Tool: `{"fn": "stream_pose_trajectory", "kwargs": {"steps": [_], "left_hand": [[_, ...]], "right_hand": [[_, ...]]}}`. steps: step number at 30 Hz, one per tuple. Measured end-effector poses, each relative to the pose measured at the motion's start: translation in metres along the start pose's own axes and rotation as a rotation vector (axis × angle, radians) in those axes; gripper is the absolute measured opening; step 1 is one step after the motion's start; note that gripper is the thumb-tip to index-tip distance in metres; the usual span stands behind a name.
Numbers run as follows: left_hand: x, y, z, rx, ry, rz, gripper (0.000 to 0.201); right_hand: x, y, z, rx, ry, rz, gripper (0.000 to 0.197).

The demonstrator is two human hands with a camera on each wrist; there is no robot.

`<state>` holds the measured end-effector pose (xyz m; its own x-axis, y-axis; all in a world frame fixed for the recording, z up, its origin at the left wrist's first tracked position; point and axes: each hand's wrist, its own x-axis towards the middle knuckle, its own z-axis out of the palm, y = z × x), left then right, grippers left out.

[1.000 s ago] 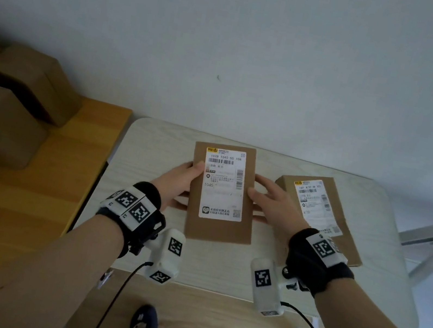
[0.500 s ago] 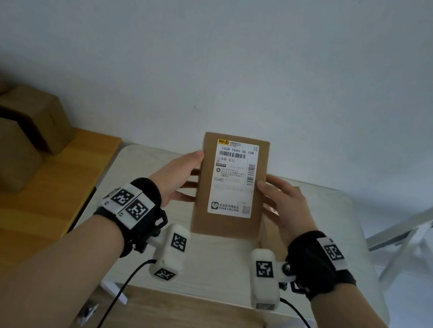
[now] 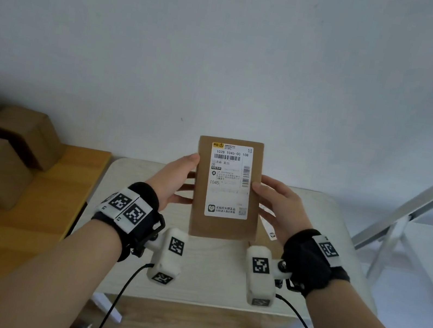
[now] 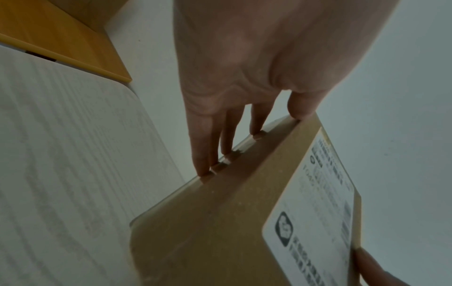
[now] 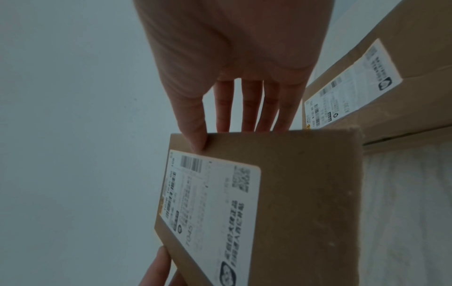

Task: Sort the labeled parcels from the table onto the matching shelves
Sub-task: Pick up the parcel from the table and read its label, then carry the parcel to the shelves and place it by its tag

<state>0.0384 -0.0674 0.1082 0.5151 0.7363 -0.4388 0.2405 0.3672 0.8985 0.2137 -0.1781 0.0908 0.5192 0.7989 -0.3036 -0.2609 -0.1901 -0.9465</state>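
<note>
Two hands on it: one labeled cardboard parcel [image 3: 227, 188] is held up off the pale table [image 3: 220, 273], label side turned toward the head camera.
Left hand [image 3: 175, 178]: thumb is laid on the front edge, fingers [image 4: 203, 152] are tucked behind the back face, so the left long side is pinched.
Right hand [image 3: 279, 203]: same deal mirrored, thumb [image 5: 193, 125] is pressed on the front near the label corner and the other fingers are wrapped behind the right edge.
Shipping label [image 3: 229, 180]: "T045" is printed big on it, with "102B T045-00 108" along the top line, so it can be read fine from here.
Step in hand: looks like the read-the-label bit, since the parcel is lifted clear and squared up to the face and isn't headed anywhere yet.
Second parcel [image 5: 381, 81]: left lying on the table just behind the right hand, label up, mostly hidden in the head view.
Shelf frame [image 3: 413, 214]: pale metal uprights are seen off to the right; no shelf tags can be made out, too little of it is in view.
Other stuff: plain brown boxes [image 3: 12, 146] are stacked on the orange wooden desk [image 3: 28, 218] to the left.
Next move, best guess: the code needs to be matched to a shelf tag, then the parcel gets carried over, probably to the right, with the grip kept even on both sides so it isn't tipped.
</note>
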Motion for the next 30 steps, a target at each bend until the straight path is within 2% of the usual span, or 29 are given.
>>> {"fn": "stream_pose_trajectory", "kwargs": {"steps": [8,17,24,30], "left_hand": [[0.0,0.004,-0.004,0.077,-0.038,-0.008,0.048],[0.008,0.021,0.036,0.151,-0.183,0.063,0.043],[-0.027,0.018,0.106,0.203,-0.333,0.119,0.046],[-0.097,0.007,0.176,0.283,-0.48,0.153,0.049]], "right_hand": [[-0.01,-0.001,-0.002,0.017,0.043,-0.002,0.038],[-0.036,-0.006,-0.033,0.06,0.243,-0.064,0.033],[-0.109,-0.009,-0.092,0.11,0.395,-0.114,0.032],[-0.207,-0.001,-0.157,0.144,0.467,-0.202,0.026]]}}
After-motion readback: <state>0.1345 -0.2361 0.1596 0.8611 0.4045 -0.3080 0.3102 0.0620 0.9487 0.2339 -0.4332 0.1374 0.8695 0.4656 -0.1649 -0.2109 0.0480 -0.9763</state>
